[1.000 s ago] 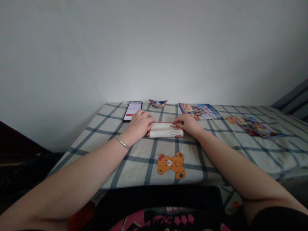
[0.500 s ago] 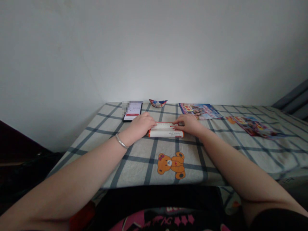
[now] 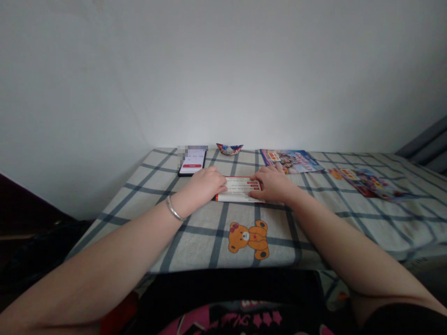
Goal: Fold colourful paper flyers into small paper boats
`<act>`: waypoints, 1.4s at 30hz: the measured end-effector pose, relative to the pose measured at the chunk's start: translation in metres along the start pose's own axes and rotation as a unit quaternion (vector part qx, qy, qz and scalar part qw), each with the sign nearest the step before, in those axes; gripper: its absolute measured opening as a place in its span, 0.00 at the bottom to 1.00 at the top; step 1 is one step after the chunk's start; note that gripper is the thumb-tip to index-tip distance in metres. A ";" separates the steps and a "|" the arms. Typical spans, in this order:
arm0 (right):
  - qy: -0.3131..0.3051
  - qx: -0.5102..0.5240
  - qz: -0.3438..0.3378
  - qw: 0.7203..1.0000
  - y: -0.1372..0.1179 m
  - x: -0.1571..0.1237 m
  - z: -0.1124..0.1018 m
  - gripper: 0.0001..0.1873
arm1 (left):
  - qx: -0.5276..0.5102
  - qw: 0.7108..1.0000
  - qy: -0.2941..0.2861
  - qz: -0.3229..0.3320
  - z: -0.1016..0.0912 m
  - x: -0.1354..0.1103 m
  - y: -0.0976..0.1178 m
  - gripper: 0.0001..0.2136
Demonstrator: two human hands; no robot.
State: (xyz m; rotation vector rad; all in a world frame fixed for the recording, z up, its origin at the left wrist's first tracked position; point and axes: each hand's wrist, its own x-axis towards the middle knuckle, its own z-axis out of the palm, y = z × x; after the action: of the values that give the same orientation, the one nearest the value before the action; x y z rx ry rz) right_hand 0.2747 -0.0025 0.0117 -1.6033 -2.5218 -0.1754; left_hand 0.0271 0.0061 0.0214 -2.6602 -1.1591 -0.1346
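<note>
A folded paper leaflet (image 3: 239, 190), white with red edges and small red labels, lies on the checked cloth in front of me. My left hand (image 3: 206, 182), with a silver bangle at the wrist, grips its left end, the thumb on the paper and the fingers curled. At the right end, my right hand (image 3: 271, 182) pinches the leaflet with the thumb near the close edge and the fingers at the far one. Both hands cover the leaflet's ends, so its corners are partly hidden.
A phone (image 3: 193, 162) with a lit screen lies beyond my left hand. Near the wall stands a small folded paper boat (image 3: 229, 149). Two colourful flyers, one nearer (image 3: 291, 161) and one farther right (image 3: 373, 184), rest on the checked tablecloth (image 3: 195, 242), which bears a printed bear.
The leaflet's rounded near side has been pressed flatter. My right thumb has moved down toward the near edge, and the left thumb now shows on the paper.
</note>
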 end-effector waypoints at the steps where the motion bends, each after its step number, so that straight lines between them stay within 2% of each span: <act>1: -0.002 -0.003 0.004 1.000 -0.002 -0.001 -0.001 0.26 | -0.001 1.000 -0.003 0.000 -0.001 0.000 0.002 0.09; 12: 0.031 -0.040 -0.011 0.999 -0.010 -0.002 0.004 0.32 | -0.036 0.999 -0.002 0.006 0.001 -0.003 0.002 0.13; 17: 0.053 -0.059 -0.036 0.996 -0.013 -0.002 0.005 0.34 | 0.028 0.999 -0.003 -0.023 -0.006 -0.005 0.017 0.24; 21: 0.056 -0.068 -0.042 0.995 -0.013 -0.002 0.006 0.37 | 0.042 0.999 0.008 -0.024 -0.004 -0.005 0.029 0.24; 26: 0.059 -0.060 -0.051 0.995 -0.014 -0.004 0.007 0.39 | 0.037 0.998 0.030 -0.029 0.003 -0.007 0.031 0.25; 35: 0.013 -0.027 -0.067 0.997 -0.003 -0.003 0.003 0.42 | 0.060 0.997 0.038 -0.038 0.002 -0.010 0.032 0.28; 42: -0.016 0.039 -0.103 0.994 0.016 0.000 0.002 0.43 | 0.023 0.998 0.047 -0.035 0.009 -0.011 0.021 0.26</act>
State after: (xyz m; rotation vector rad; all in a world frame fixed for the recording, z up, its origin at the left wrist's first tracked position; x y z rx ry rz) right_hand 0.2889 0.0043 0.0098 -1.3269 -2.6806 -0.0745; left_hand 0.0352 -0.0132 0.0074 -2.5447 -1.2110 -0.2387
